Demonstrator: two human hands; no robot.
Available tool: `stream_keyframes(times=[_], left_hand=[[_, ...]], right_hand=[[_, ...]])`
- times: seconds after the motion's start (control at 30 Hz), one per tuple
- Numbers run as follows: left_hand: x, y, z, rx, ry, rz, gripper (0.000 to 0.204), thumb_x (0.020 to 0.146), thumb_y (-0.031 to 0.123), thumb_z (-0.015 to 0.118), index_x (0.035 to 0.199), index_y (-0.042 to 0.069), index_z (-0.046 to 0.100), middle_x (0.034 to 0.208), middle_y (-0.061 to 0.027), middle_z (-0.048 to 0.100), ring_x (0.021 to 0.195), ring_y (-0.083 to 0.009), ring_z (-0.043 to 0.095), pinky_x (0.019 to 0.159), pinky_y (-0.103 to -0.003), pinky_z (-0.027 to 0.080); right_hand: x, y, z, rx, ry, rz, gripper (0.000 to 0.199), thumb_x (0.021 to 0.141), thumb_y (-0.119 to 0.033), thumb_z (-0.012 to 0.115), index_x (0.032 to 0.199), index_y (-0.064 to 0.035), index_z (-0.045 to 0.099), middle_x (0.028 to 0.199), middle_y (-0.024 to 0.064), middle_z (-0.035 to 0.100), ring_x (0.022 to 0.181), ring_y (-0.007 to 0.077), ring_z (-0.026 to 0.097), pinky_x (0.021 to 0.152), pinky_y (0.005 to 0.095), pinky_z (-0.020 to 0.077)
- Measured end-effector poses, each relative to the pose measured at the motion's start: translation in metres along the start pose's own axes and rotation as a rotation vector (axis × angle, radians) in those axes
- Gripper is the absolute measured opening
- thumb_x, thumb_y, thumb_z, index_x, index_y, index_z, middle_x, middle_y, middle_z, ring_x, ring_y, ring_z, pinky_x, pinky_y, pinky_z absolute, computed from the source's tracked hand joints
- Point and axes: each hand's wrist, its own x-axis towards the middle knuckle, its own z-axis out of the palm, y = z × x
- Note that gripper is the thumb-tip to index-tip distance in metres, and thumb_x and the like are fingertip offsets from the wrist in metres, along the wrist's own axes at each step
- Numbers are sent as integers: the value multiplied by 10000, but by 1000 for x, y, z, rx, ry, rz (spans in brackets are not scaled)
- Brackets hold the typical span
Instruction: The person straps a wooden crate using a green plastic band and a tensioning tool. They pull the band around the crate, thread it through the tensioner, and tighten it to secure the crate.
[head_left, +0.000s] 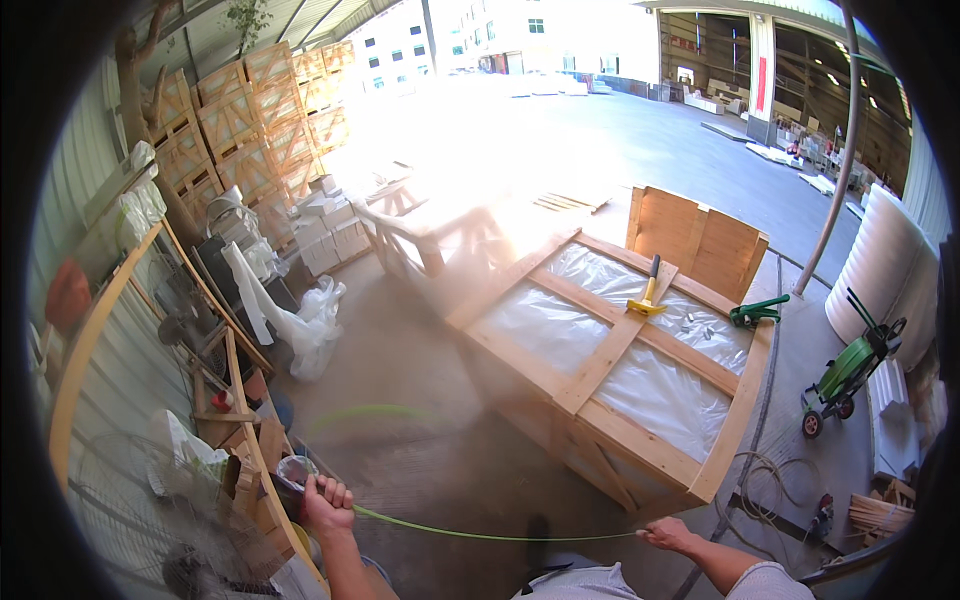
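A thin green strap (480,536) sags between my two hands. My left hand (328,503) is closed around it at the lower left, beside a clear, round-rimmed thing I cannot make out. My right hand (668,533) pinches the other stretch of strap, just off the near corner of a large wooden crate (575,395). A faint green arc (370,411) shows over the floor, smeared. On the slatted crate top, over white plastic film, lie a yellow tool with a black handle (645,300), a green hand tool (757,312) and several small metal clips (690,325).
A green strap reel cart (850,368) stands to the right, near rolled white foam (875,265). Wooden boards and clutter line the left wall, with crumpled plastic (318,325) nearby. Stacked crates (265,120) rise at the back left. A hose (765,485) lies right of the crate.
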Motion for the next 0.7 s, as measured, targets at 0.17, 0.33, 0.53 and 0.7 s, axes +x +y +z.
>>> stream_keyframes(times=[0.17,0.33,0.53,0.7], left_hand=[[69,-7,19,4,39,-78,379,1008,372,377,718,143,460,494,42,243,383,-101,172,365,-268,144],[134,-3,66,142,-14,-156,389,1003,386,386,708,148,475,483,37,221,387,-110,159,375,-277,133],[189,-33,97,241,42,-151,391,1007,396,383,720,149,480,480,33,234,384,-112,165,375,-280,143],[226,-24,110,266,36,-127,408,1003,399,397,699,148,504,476,42,228,389,-107,167,377,-279,142]], right_hand=[[38,6,32,31,-54,75,566,906,-582,456,826,-87,717,826,170,689,838,378,664,754,479,516],[93,-18,16,117,-20,161,592,897,-587,458,780,-66,714,798,189,682,836,392,662,746,483,515],[124,-32,15,198,-106,250,602,880,-585,465,759,-46,705,784,189,679,817,396,659,723,488,516],[130,-64,13,222,-100,223,599,886,-568,455,762,-38,706,758,172,680,789,397,659,708,492,517]])
